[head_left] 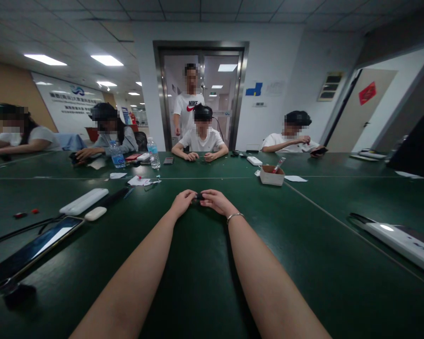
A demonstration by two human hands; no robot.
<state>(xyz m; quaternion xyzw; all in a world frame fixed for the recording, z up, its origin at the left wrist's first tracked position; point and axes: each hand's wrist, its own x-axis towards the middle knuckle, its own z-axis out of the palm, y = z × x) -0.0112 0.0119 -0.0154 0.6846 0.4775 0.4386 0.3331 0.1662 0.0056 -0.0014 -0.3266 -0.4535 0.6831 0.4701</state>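
Both my arms reach forward over the dark green table (205,245). Between my fingertips is a small black object (199,197), too small for me to tell its kind. My left hand (183,203) pinches its left end, with the thumb and fingers closed. From the other side my right hand (217,201) grips it with bent fingers. A silver bracelet (235,216) circles my right wrist. The fingers hide part of the black object, which is held just over the tabletop.
Left of me lie a phone (35,249), a white power bank (84,201) and a white rounded case (95,213). Farther off stand a small box (272,175) and water bottles (153,153). A white device (403,240) lies right. Several people sit around the table; one person (189,106) stands.
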